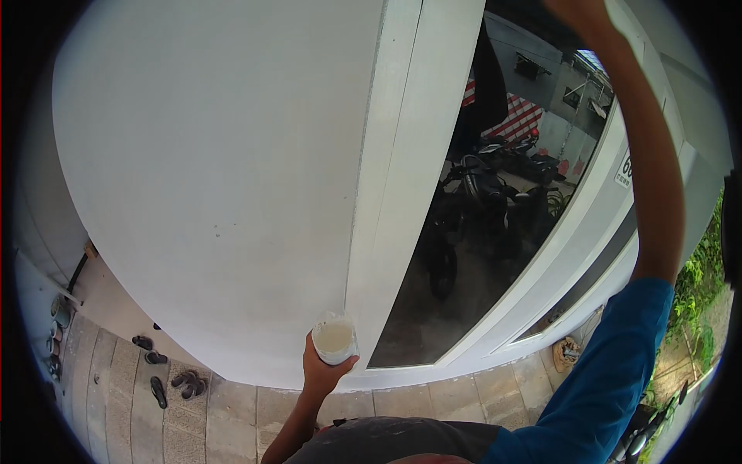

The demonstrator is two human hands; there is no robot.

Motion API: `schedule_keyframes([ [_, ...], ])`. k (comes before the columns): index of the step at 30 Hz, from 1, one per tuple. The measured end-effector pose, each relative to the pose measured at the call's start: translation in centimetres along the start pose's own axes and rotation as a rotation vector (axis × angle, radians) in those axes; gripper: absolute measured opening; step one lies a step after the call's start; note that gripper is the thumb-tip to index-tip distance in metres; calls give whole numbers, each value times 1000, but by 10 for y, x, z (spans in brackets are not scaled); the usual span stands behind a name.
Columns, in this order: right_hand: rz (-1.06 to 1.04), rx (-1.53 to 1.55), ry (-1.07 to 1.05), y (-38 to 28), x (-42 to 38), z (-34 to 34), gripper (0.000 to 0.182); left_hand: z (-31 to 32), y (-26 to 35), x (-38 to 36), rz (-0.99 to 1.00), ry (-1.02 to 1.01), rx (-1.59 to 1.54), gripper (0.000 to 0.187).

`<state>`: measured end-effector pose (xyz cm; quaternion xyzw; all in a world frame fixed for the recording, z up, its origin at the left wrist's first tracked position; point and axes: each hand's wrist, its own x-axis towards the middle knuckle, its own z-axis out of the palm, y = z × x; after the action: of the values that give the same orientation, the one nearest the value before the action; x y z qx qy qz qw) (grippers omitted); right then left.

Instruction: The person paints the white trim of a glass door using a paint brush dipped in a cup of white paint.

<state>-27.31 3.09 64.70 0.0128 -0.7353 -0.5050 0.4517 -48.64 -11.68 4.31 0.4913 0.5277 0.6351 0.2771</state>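
My left hand (pixel 326 370) is wrapped round a small white cup (pixel 335 340) with pale, whitish contents, held in front of the lower part of a white wall (pixel 224 178). My right arm reaches up along the right side, past a dark glass pane (pixel 495 201) in a white frame (pixel 410 155). Only the part near the wrist of my right hand (pixel 576 11) shows at the top edge; its fingers, and anything they hold, are out of view.
Several sandals (pixel 158 390) lie on the paved floor (pixel 232 410) at the lower left. Motorcycles show in the glass. A number plate (pixel 624 168) is on the right frame. Green plants (pixel 699 286) and part of a motorcycle (pixel 645 437) stand at the right.
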Motion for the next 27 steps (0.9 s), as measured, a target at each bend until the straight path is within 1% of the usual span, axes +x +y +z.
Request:
schedule_keyframes([
  [1, 66, 32, -95, -31, -15, -2, 11, -2, -2, 0, 2, 1, 1, 88],
  [2, 186, -331, -348, -3, -66, 15, 17, -3, -4, -2, 6, 11, -5, 88],
  [4, -216, -24, -261, -64, -67, 1, 18, -8, -5, -2, 11, 26, -10, 88],
  [5, -219, -20, -259, -80, -70, -4, 18, -11, -2, -2, 1, 27, -22, 88],
  [7, 131, 390, -472, -98, -73, -6, 11, -16, 0, 0, -8, 39, -31, 88],
  [8, 199, 382, -534, -86, -66, -8, 21, -18, 0, 1, 3, 36, -8, 88],
  [9, 202, 384, -533, -61, -65, -3, 21, -21, 0, 2, 15, 30, 13, 88],
  [11, 445, 68, -418, -1, -60, 13, 22, -25, 0, 5, 24, 25, 16, 88],
  [13, 444, 477, -138, 14, 9, 1, 11, -27, -1, 4, 32, 22, 19, 89],
  [14, 404, 388, -48, 28, 17, -2, 11, -28, -2, 4, 21, 22, 5, 89],
  [15, 407, 387, -48, 24, 18, 0, 11, -29, -2, 5, 12, 23, -10, 89],
  [16, 342, 231, 34, 16, 20, 0, 12, -29, -1, 5, 12, 21, -9, 89],
  [17, 278, 78, 113, 6, 19, -1, 12, -30, 1, 4, 15, 23, -7, 85],
  [18, 212, 27, 85, -9, 10, 2, 12, -32, 2, 4, 16, 27, -6, 81],
  [19, 267, 87, -6, -30, -1, 5, 13, -34, 3, 4, 14, 29, -6, 81],
  [21, 197, -272, -161, -32, -65, 16, 20, -39, 2, 2, 5, 20, 18, 81],
  [23, -1, 33, -132, -97, -78, 15, 16, -47, 1, 4, 4, 17, 10, 81],
  [25, -71, 114, -282, -142, -99, 10, 16, -58, -2, 3, 1, 11, 9, 81],
  [27, 35, 336, -443, -178, -111, 2, 16, -66, -3, 4, -3, 3, 22, 90],
])
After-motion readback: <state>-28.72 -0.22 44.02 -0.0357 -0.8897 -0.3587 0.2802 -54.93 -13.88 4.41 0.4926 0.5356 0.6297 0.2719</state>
